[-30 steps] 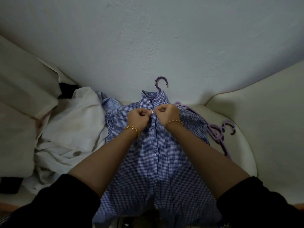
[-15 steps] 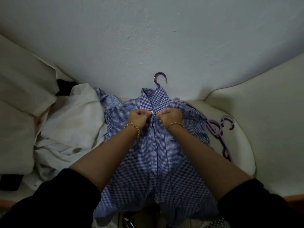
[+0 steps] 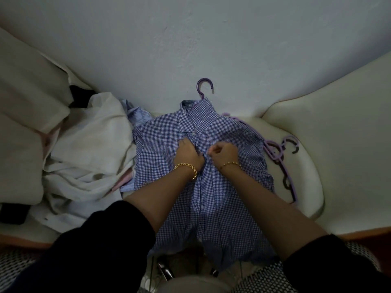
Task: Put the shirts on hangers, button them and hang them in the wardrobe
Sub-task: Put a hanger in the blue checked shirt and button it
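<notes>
A blue checked shirt (image 3: 160,153) lies front-up on a cream sofa seat, on a purple hanger whose hook (image 3: 203,88) sticks out above the collar. My left hand (image 3: 187,154) pinches the left edge of the button placket at chest height. Just to its right, my right hand (image 3: 223,153) has its fingers curled on the placket's other edge. The two hands almost touch. The button between them is hidden by my fingers. Lower buttons show down the front.
A heap of white and pale blue shirts (image 3: 88,149) lies on the left of the seat. Several spare purple hangers (image 3: 281,153) lie to the right of the shirt. The sofa armrest (image 3: 330,132) rises at the right, a wall stands behind.
Both hands have moved down the placket from just below the collar to chest height. The button they worked on now sits closed above them.
</notes>
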